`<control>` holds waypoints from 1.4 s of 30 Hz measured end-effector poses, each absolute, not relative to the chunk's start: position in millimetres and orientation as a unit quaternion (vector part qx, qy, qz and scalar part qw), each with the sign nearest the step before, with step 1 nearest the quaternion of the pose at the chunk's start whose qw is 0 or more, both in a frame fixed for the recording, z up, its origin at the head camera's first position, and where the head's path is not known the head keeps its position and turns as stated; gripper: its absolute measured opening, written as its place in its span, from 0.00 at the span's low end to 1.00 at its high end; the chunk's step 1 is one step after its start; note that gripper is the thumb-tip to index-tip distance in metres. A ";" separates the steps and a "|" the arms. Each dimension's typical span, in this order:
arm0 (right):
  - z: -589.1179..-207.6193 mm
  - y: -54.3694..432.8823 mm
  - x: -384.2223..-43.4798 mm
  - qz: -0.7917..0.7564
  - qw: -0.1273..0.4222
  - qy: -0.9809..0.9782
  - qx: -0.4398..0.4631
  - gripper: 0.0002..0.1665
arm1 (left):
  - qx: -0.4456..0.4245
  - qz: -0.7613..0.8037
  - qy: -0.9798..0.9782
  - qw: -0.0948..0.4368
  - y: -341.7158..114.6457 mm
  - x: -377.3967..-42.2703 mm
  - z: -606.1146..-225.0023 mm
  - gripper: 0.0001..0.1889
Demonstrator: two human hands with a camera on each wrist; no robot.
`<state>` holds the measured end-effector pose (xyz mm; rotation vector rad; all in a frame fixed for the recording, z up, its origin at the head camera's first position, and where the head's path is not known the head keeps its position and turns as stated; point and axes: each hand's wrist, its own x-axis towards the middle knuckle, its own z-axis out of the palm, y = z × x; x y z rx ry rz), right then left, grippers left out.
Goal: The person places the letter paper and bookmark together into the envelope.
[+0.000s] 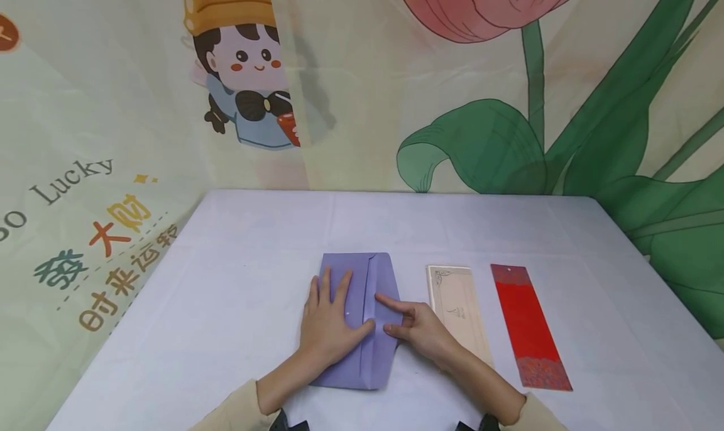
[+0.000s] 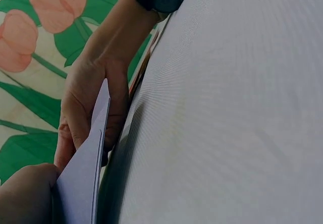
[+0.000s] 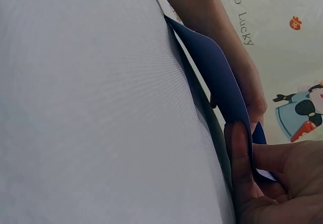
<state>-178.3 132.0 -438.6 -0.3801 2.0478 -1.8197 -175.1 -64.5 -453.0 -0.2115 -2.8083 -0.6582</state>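
Note:
A purple envelope (image 1: 354, 293) lies lengthwise on the white-covered table, its long flap (image 1: 386, 277) along the right side. My left hand (image 1: 325, 330) rests on the envelope's left part with fingers spread, the thumb reaching toward the flap's fold. At the right edge, my right hand (image 1: 421, 330) pinches the flap between thumb and fingers. The right wrist view shows that flap (image 3: 214, 65) raised and bent, with the right hand (image 3: 295, 176) at its edge. In the left wrist view the envelope (image 2: 83, 176) appears edge-on, and part of the left hand (image 2: 28, 191) shows.
Right of the envelope lies a cream card-like piece (image 1: 455, 302) with printed ornament, partly covered by my right forearm. Farther right is a long red paper piece (image 1: 528, 324) with a small hole at its top. A printed cloth (image 1: 351, 104) hangs behind the table (image 1: 271, 230).

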 end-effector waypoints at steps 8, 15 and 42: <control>-439.7 133.3 -178.7 -0.647 0.183 0.727 -0.139 0.34 | -0.085 -0.229 -0.960 0.138 -62.9 -175.5 -453.8 0.50; -439.6 132.5 -180.1 -0.634 0.182 0.738 -0.143 0.34 | -0.120 -0.246 -0.948 0.160 -68.3 -177.8 -458.9 0.48; -445.8 133.1 -180.2 -0.672 0.174 0.707 -0.133 0.34 | -0.081 -0.240 -0.955 0.152 -65.7 -178.5 -450.3 0.50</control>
